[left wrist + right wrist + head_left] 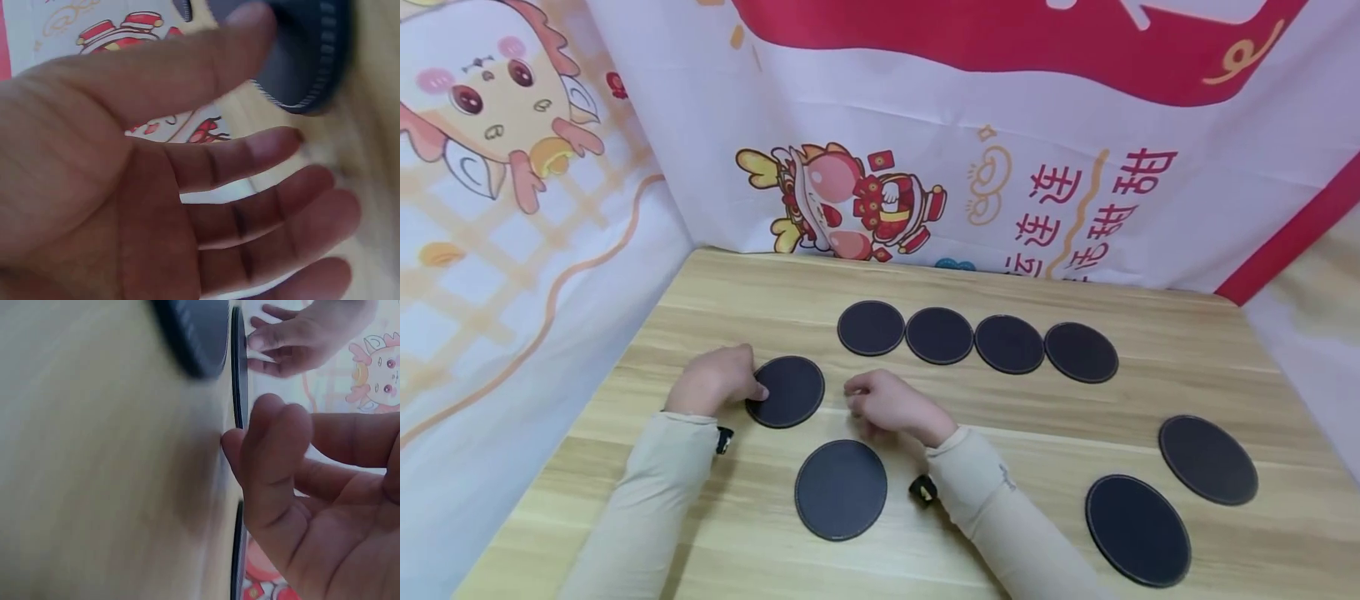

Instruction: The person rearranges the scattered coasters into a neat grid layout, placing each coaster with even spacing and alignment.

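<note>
Beside the left edge of a round black coaster (790,392) with a stitched rim is my left hand (715,379), its thumb over that edge. The left wrist view has the thumb overlapping the coaster (306,69), while the other fingers (250,156) spread loosely below, apart from it. My right hand (895,406) hovers low over the table to the right of this coaster. Its fingers (275,462) are loosely bent and hold nothing. Closer to me, between the two forearms, lies another black coaster (841,490).
Several matching coasters (940,336) form a touching row toward the back of the wooden table (1000,408). Two more, a farther one (1208,460) and a nearer one (1138,531), lie at the right. Printed cloth (700,125) hangs behind and at the left.
</note>
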A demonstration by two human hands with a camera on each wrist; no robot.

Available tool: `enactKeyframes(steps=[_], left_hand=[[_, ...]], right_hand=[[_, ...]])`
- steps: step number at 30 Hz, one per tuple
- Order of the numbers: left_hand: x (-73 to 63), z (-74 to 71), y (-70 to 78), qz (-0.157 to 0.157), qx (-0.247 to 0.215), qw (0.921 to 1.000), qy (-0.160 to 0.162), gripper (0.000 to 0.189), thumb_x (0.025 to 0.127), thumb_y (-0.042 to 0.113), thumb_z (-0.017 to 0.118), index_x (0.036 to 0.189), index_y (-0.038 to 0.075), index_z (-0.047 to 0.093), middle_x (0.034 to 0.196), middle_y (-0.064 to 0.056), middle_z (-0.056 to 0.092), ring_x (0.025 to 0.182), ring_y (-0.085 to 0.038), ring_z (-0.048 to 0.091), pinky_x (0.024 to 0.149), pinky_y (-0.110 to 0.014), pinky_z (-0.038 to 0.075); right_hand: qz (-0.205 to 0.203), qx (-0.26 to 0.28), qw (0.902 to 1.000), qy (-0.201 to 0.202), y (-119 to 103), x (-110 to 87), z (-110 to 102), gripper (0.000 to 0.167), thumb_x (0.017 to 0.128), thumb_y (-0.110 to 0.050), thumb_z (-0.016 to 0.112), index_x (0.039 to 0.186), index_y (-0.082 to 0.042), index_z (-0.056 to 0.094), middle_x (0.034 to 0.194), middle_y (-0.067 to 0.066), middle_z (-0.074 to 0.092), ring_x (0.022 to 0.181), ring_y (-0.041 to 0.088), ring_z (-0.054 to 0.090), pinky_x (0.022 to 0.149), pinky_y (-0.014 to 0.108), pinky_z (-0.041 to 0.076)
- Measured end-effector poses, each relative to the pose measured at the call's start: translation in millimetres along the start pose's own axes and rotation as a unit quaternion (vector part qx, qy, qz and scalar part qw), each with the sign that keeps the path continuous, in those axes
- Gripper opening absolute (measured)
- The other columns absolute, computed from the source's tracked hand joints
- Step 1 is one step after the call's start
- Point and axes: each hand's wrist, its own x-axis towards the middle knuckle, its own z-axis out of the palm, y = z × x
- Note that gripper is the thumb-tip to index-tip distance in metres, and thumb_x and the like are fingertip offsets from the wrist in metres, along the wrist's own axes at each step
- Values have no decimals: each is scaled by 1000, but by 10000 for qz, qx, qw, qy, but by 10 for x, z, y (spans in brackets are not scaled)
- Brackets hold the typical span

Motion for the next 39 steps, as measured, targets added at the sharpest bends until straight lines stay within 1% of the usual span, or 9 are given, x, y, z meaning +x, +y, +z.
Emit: enactKeyframes(steps=[2, 4, 7, 11, 16, 21, 28, 33, 39], left_hand=[[13, 16, -17, -35, -169, 9998, -106, 36, 91, 23, 75, 106, -4, 57, 96, -14, 61, 85, -30, 54, 79, -46, 46], [35, 34, -10, 7, -354, 9993, -141, 40, 92, 22, 74, 112, -6, 54, 98, -15, 60, 88, -30, 54, 81, -45, 45], [68, 63, 16, 105, -481, 9987, -103, 44, 92, 20, 74, 117, -10, 53, 101, -17, 60, 89, -31, 55, 82, -44, 46], [110, 99, 47, 140, -508, 9986, -80, 42, 92, 21, 73, 115, -9, 55, 98, -16, 60, 86, -30, 55, 78, -42, 47], [177, 131, 72, 186, -678, 9974, -167, 27, 96, 26, 68, 92, 1, 59, 78, -9, 57, 68, -23, 55, 62, -34, 45], [199, 157, 137, 411, -1234, 9910, -311, 31, 98, 23, 66, 72, 7, 57, 61, -5, 55, 51, -18, 54, 50, -28, 45], [219, 229, 231, 430, -1781, 9820, -470, 36, 99, 18, 64, 66, 5, 57, 55, -5, 55, 48, -15, 53, 52, -28, 48], [221, 269, 296, 413, -1830, 9813, -422, 38, 98, 18, 67, 64, 7, 55, 55, -5, 55, 48, -16, 54, 53, -29, 49], [206, 305, 404, 449, -1616, 9844, -532, 44, 96, 19, 69, 57, 10, 52, 53, -4, 54, 47, -15, 53, 50, -28, 49]], right_hand=[[15, 282, 9996, -84, -34, 64, 65, 17, 101, -1, 49, 85, -1, 56, 59, 13, 58, 44, 15, 52, 43, 25, 44], [51, 494, 9987, -130, -53, 122, 121, 22, 101, 0, 50, 79, -3, 47, 61, 13, 57, 43, 13, 50, 41, 24, 43], [178, 725, 9972, -78, -58, 183, 179, 11, 100, 0, 51, 98, 1, 62, 66, 14, 60, 43, 12, 50, 41, 23, 42], [347, 858, 9957, 67, -33, 206, 191, 34, 100, -1, 52, 133, 5, 56, 78, 16, 66, 46, 13, 52, 41, 24, 43], [478, 999, 9937, 187, -1, 181, 136, 42, 99, -7, 55, 138, 7, 47, 86, 17, 68, 53, 17, 59, 44, 27, 49], [584, 1072, 9912, 519, 38, 166, 31, 35, 99, -8, 57, 131, 3, 46, 88, 19, 67, 54, 21, 61, 45, 31, 52], [697, 675, 9911, 906, 70, 169, -86, 33, 100, -6, 59, 130, -2, 45, 83, 18, 65, 52, 22, 62, 46, 32, 53], [697, 168, 9913, 1106, 92, 155, -126, 33, 97, 0, 60, 128, -4, 48, 73, 16, 63, 50, 22, 63, 44, 33, 53], [902, -164, 9914, 930, 105, 121, -173, 32, 97, 3, 60, 125, -6, 46, 62, 13, 57, 44, 19, 56, 40, 29, 49]])
